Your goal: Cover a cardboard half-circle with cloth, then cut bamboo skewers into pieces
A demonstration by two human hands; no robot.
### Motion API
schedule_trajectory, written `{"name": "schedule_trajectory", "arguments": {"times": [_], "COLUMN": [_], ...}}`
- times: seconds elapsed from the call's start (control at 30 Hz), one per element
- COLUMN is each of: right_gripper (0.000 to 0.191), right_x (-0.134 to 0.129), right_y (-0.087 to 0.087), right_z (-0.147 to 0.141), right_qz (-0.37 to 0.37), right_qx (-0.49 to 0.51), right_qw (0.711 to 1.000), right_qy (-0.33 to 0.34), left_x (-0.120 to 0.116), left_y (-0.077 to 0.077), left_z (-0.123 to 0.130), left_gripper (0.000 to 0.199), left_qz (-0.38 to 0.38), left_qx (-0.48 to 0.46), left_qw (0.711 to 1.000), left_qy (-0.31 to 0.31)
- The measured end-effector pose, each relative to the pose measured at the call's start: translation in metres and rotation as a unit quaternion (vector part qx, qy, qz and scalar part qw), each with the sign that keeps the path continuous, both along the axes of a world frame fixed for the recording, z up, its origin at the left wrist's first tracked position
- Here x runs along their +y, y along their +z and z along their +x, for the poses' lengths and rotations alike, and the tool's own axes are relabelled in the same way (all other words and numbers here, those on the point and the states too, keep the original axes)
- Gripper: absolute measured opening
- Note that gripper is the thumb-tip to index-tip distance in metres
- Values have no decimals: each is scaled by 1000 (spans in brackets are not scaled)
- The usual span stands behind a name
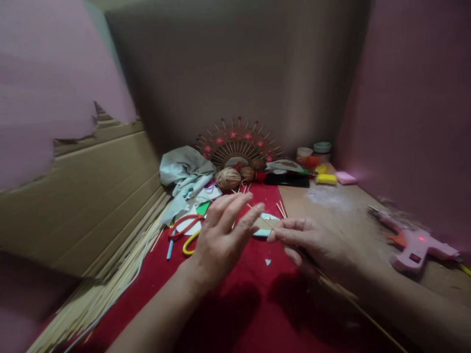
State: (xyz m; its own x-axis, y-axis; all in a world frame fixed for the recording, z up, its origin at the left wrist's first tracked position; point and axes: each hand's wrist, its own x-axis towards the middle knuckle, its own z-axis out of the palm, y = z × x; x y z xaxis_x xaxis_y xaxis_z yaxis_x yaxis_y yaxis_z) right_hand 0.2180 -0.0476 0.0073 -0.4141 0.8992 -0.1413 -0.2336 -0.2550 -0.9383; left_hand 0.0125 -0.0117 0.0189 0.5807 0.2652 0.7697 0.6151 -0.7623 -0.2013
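Where two arms reach in over the bench (362, 211), the nearest thing to me is the tail of a thin stick (356, 306), slanting up from the lower right. It passes by the right hand (320, 242), which pinches it between thumb and fingertips, and its far end pokes out ahead and leftward. That slant is what counts, I'd judge: the stick's long axis runs from near right to far left, so its tip points toward the left hand (222, 240), while the right hand has the grip. The left hand is loose, its fingers extended and holding nothing that I can see; whether a fingertip brushes the stick, I cannot tell. Just beyond the pinch, in the gap between the hands, a pale-edged oval card (262, 231) lies on the red cloth (158, 289). Past the left hand's outer side are a red loop handle (193, 216) and a yellow loop handle (186, 248), and well out to the right rests a pink glue gun (414, 254). Farther back sits a ball of twine (228, 179), and behind it a flowered fan (239, 136) stands before the wall (239, 63).
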Motion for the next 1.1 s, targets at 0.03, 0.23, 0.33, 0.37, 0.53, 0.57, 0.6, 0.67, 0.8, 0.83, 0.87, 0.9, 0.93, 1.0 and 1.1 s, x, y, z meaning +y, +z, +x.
{"name": "schedule_trajectory", "arguments": {"times": [0.03,0.23,0.33,0.37,0.53,0.57,0.6,0.67,0.8,0.83,0.87,0.9,0.93,1.0,1.1], "right_gripper": [20,19,17,17,16,16,16,16,17,17,17,17,17,16,11], "right_x": [-1,2,3,3,2,3,3,4,2,2,2,3,5,14,35], "right_y": [-1,-13,-18,-19,-20,-20,-20,-21,-18,-17,-15,-12,-10,-5,-2], "right_z": [-1,-9,-12,-12,-10,-10,-10,-13,-19,-20,-19,-17,-13,-1,24], "right_qz": [-6,-21,-27,-28,-45,-47,-48,-49,-22,-12,-4,4,13,37,85], "right_qx": [0,57,89,97,120,121,124,131,127,117,107,99,93,82,30], "right_qw": [1000,997,994,993,989,989,989,988,991,992,994,995,995,991,972], "right_qy": [6,56,64,66,72,70,67,57,42,38,25,5,-24,-100,-216], "left_x": [-3,-2,-2,-2,-7,-8,-9,-11,-17,-19,-22,-24,-26,-28,-30], "left_y": [0,-4,-6,-7,-9,-10,-11,-14,-18,-17,-15,-12,-7,4,22], "left_z": [5,5,5,6,10,11,11,13,16,16,15,14,12,6,-9], "left_gripper": [35,12,13,14,20,21,22,25,29,29,29,29,29,29,23], "left_qz": [-1,-39,-23,-15,-12,-14,-15,-12,-85,-145,-219,-299,-374,-481,-537], "left_qx": [19,39,47,53,93,95,94,84,30,5,-17,-27,-21,29,81], "left_qw": [1000,998,999,998,993,992,992,993,995,989,975,954,926,868,820], "left_qy": [-12,-7,12,24,75,80,83,84,53,37,14,-14,-49,-122,-180]}}
